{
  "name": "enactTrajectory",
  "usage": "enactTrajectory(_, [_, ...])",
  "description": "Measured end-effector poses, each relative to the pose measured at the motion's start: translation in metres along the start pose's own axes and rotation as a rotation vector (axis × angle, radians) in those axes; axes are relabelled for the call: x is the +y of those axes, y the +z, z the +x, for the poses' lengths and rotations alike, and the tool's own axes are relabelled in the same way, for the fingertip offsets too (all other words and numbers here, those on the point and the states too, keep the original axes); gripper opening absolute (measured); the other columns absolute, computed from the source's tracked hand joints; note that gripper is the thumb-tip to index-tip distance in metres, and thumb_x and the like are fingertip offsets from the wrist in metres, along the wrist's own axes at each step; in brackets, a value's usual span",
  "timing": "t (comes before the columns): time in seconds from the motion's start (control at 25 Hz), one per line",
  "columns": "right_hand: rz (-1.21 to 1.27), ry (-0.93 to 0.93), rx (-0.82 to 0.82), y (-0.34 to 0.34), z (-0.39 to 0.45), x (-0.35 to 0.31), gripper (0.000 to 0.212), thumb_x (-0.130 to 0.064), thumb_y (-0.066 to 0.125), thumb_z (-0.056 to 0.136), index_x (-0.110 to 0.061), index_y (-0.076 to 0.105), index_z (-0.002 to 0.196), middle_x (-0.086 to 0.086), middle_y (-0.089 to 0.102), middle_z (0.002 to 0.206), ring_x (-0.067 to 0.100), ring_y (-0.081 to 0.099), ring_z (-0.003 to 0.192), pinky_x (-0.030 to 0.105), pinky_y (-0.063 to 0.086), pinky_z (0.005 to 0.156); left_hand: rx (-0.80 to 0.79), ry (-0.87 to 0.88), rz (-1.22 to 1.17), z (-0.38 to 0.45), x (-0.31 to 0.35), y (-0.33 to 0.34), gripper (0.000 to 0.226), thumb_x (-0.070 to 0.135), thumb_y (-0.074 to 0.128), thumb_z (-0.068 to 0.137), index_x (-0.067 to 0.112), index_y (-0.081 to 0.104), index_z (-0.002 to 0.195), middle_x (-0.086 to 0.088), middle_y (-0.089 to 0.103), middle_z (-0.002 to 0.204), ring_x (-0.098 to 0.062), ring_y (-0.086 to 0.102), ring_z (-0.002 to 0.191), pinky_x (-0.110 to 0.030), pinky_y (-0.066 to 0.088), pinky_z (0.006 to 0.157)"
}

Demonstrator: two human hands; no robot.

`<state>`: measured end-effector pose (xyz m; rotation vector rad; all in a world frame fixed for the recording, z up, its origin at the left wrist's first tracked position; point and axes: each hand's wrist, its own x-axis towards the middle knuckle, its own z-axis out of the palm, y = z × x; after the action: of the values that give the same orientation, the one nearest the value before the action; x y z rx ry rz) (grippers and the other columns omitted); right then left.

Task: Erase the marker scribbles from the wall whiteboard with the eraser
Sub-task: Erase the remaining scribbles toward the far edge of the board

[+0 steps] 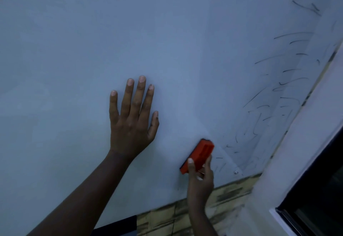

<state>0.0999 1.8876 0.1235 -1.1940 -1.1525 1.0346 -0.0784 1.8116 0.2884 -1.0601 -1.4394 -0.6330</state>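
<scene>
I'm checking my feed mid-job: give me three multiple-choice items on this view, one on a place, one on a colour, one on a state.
1. Where do the remaining marker scribbles lie on the whiteboard?
A. On its right part
B. Under the left hand
C. Along its far left

2. What colour is the eraser?
A. Blue
B. Orange-red
C. Black

3. How is the left hand placed?
A. Curled round the eraser
B. Clenched in a fist
C. Flat on the board, fingers straight

Answers: 1 A, the dark strokes cluster right of the eraser. 2 B, its body is orange-red in the right hand. 3 C, its fingers lie spread on the board.
</scene>
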Motion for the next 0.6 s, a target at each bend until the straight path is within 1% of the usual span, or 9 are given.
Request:
enactTrajectory(0.08, [-0.011,-0.056,-0.036,0.018,-0.034,-0.002,0.080,-0.052,0.075,0.080,-0.044,0.034,0.148,-0.007,0.056,0.104,0.004,0.060,0.087,0.008,0.046,0.068,0.004,-0.004,0.000,-0.002,0.001,0.000,0.071,0.033,0.055,0.106,0.007,0.030,0.167,-0.015,0.019,0.176,-0.033,0.014,0.165,-0.058,0.009,0.132])
enactTrajectory(0.16, [-0.024,-0.072,-0.091,0.028,-0.060,0.004,0.082,-0.043,0.080,0.081,-0.039,0.034,0.149,-0.006,0.051,0.103,0.006,0.059,0.086,0.011,0.051,0.063,0.010,-0.001,-0.005,-0.004,0.001,0.002,0.071,0.033,0.055,0.106,0.007,0.031,0.167,-0.015,0.019,0.176,-0.032,0.014,0.165,-0.057,0.009,0.132])
enactTrajectory(0.24, [-0.067,-0.093,-0.141,0.029,-0.074,0.012,0.085,-0.038,0.082,0.080,-0.033,0.036,0.151,-0.003,0.051,0.105,0.011,0.059,0.091,0.022,0.057,0.067,0.008,0.002,-0.021,-0.009,0.001,0.003,0.071,0.033,0.056,0.106,0.006,0.031,0.167,-0.014,0.019,0.176,-0.032,0.014,0.165,-0.057,0.008,0.132])
enactTrajectory(0.36, [-0.084,-0.107,-0.113,0.020,-0.062,0.011,0.088,-0.058,0.075,0.074,-0.033,0.040,0.151,-0.008,0.058,0.106,0.006,0.063,0.095,0.019,0.054,0.070,-0.011,0.015,-0.023,-0.029,0.002,0.003,0.072,0.032,0.058,0.104,0.006,0.032,0.166,-0.014,0.018,0.177,-0.033,0.015,0.165,-0.057,0.009,0.132])
enactTrajectory(0.4, [-0.055,-0.055,-0.063,0.016,-0.049,0.009,0.090,-0.063,0.072,0.073,-0.032,0.043,0.152,-0.005,0.062,0.107,0.011,0.065,0.095,0.023,0.054,0.074,-0.024,0.029,-0.020,-0.040,0.002,0.004,0.073,0.032,0.059,0.103,0.006,0.032,0.166,-0.015,0.017,0.177,-0.034,0.016,0.165,-0.057,0.009,0.133])
enactTrajectory(0.44, [-0.027,0.036,-0.003,0.011,-0.034,0.008,0.089,-0.064,0.072,0.075,-0.030,0.044,0.153,-0.001,0.066,0.109,0.018,0.067,0.097,0.030,0.056,0.079,-0.035,0.044,-0.015,-0.050,0.003,0.004,0.073,0.032,0.060,0.103,0.006,0.033,0.166,-0.015,0.017,0.177,-0.034,0.016,0.164,-0.057,0.009,0.133])
enactTrajectory(0.52, [0.058,0.235,0.065,-0.004,-0.007,0.008,0.080,-0.049,0.074,0.087,-0.025,0.041,0.156,0.008,0.069,0.111,0.032,0.069,0.104,0.047,0.059,0.088,-0.042,0.059,-0.003,-0.066,0.004,0.006,0.074,0.033,0.060,0.102,0.007,0.033,0.166,-0.014,0.018,0.177,-0.034,0.017,0.164,-0.056,0.008,0.133])
enactTrajectory(0.56, [0.152,0.335,0.055,-0.011,0.002,0.011,0.075,-0.038,0.073,0.093,-0.022,0.038,0.158,0.013,0.069,0.114,0.038,0.068,0.108,0.052,0.060,0.088,-0.042,0.059,0.001,-0.070,0.004,0.007,0.073,0.033,0.060,0.102,0.007,0.033,0.166,-0.014,0.018,0.177,-0.033,0.017,0.164,-0.055,0.007,0.133])
enactTrajectory(0.6, [0.214,0.428,0.035,-0.019,0.007,0.009,0.070,-0.030,0.069,0.098,-0.018,0.037,0.159,0.017,0.067,0.122,0.042,0.066,0.113,0.050,0.061,0.087,-0.040,0.058,0.005,-0.072,0.004,0.008,0.073,0.033,0.059,0.103,0.008,0.033,0.166,-0.013,0.018,0.177,-0.033,0.017,0.164,-0.055,0.007,0.133])
